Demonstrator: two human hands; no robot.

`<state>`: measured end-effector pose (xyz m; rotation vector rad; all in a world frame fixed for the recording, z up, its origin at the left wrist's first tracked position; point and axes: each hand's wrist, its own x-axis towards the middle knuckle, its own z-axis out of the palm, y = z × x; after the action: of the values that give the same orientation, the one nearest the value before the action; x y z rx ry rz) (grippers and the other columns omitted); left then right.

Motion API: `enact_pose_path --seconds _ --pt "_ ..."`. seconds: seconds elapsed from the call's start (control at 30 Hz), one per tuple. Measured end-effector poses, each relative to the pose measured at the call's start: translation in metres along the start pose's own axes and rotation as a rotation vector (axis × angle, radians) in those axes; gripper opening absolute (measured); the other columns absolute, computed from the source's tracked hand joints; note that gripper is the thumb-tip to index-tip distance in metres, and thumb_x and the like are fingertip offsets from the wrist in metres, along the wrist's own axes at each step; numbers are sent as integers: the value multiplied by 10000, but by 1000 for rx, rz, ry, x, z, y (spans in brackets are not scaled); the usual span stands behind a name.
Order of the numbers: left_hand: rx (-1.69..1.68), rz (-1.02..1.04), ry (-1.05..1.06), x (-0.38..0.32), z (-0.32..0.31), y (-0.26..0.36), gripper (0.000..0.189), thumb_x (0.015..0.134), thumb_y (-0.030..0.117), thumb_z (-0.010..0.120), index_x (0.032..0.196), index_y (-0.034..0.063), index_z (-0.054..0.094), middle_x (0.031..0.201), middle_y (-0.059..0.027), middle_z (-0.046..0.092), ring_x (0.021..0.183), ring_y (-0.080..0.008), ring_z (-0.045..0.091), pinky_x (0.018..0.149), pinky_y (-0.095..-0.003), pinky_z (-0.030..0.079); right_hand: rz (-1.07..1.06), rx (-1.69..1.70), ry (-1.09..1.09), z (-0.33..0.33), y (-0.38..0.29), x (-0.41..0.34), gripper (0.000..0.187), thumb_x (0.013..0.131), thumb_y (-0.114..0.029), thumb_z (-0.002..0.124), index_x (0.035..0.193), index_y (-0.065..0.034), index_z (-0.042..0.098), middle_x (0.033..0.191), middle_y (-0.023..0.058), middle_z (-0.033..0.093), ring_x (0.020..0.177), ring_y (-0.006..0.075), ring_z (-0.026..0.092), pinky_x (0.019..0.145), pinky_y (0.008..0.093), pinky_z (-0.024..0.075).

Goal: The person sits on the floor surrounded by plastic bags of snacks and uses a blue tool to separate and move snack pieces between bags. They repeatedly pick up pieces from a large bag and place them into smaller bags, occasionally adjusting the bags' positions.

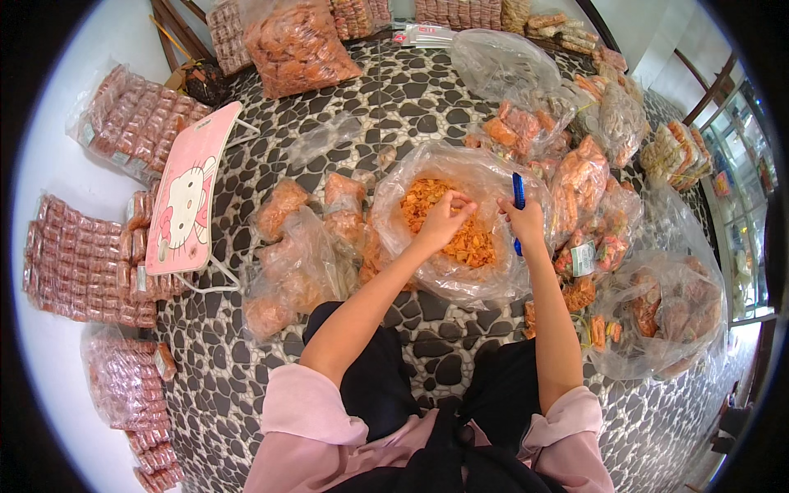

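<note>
A large clear plastic bag (394,166) lies spread on the floor before me, its mouth wide around a heap of orange chips (471,246). Above the heap is my left hand (449,217), fingers bent, thumb and fingertips close together; whether something small is between them cannot be told. My right hand (524,219) grips a blue stick-like object (518,185), perhaps a folded tool, which stands out above and below the fist at the bag's right side. Filled clear bags of orange snacks (285,209) lie left of the open bag, and more snack bags (579,179) lie to its right.
On the left stands a pink folding table (203,138) with a cartoon cat. Stacks of packed snacks (80,259) line the wall. A big bag of orange snacks (302,49) and an empty plastic bag (505,61) lie farther off. A large bag (672,308) is at the right, near a glass cabinet (743,203).
</note>
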<state>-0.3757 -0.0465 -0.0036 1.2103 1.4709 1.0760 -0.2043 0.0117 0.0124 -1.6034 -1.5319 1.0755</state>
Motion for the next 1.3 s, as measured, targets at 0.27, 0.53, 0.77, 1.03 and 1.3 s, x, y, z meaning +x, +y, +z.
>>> enact_pose_path --seconds 0.27,0.53,0.77,1.03,1.3 --pt "109 292 177 -13 -19 8 223 769 103 669 935 12 550 832 -87 630 747 -173 615 682 -277 491 137 470 -271 7 -27 -18 242 875 -249 568 888 -7 578 716 25 568 544 64 486 439 196 343" --pt "108 203 607 -72 -151 -22 169 822 135 625 951 34 584 890 -73 629 764 -142 599 679 -250 486 23 243 -356 29 -45 -29 266 909 -248 498 1017 -13 561 738 17 553 563 69 493 442 204 350" --pt "553 174 596 -109 -159 -41 201 830 202 605 942 35 595 914 -97 588 764 -202 590 683 -321 474 -174 -16 -402 34 -46 -63 246 886 -194 505 974 27 565 702 82 597 523 131 551 507 287 448" --pt "651 592 -17 -81 -2 -22 227 810 213 615 989 84 562 981 -126 494 1000 -312 469 841 -413 393 4 -38 -54 -97 38 -78 219 893 -213 485 968 -27 572 732 41 587 541 107 555 461 249 412" --pt "918 558 -269 -91 142 -62 643 747 261 677 1317 190 388 1304 -145 358 1195 -336 355 996 -530 261 300 -499 175 -134 230 -103 236 795 -259 603 782 -25 623 664 122 627 598 289 608 585 404 486"
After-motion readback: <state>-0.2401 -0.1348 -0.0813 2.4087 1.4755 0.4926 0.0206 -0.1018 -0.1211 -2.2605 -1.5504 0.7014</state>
